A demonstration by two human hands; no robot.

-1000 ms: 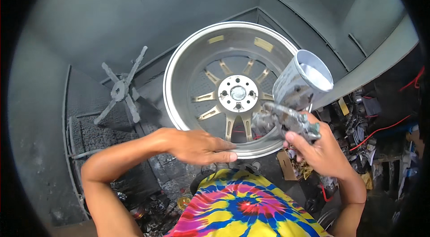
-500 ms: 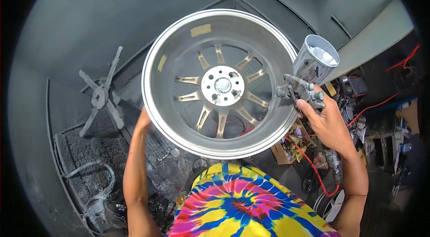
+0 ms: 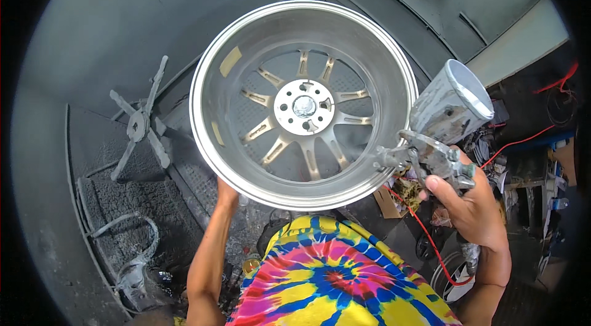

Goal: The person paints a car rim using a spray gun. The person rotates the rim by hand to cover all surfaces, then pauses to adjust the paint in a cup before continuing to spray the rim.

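A silver alloy wheel rim [image 3: 306,198] fills the middle, its barrel facing up and its spokes meeting at a pale hub. Pieces of yellowish tape stick to its inner wall. My right hand [image 3: 471,206] is closed round a grimy spray gun [image 3: 440,163], thumb on its near side. The nozzle points left over the rim's right edge, with a faint haze before it. A grey paint cup [image 3: 452,104] sits tilted on top of the gun. My left hand [image 3: 227,193] is at the rim's lower left edge, its fingers hidden beneath the wheel.
A coated stand with several arms [image 3: 138,126] is at the left, by the grey wall [image 3: 92,36]. Below it lie a shaggy dark mat [image 3: 123,209] and a coated curved hose [image 3: 151,233]. A red hose [image 3: 425,227] and shelves of clutter [image 3: 529,197] are at the right.
The wheel has turned counterclockwise, its tape shifting left and down. My left hand has moved right and nearer along the rim's edge. The spray gun has moved right and nearer.
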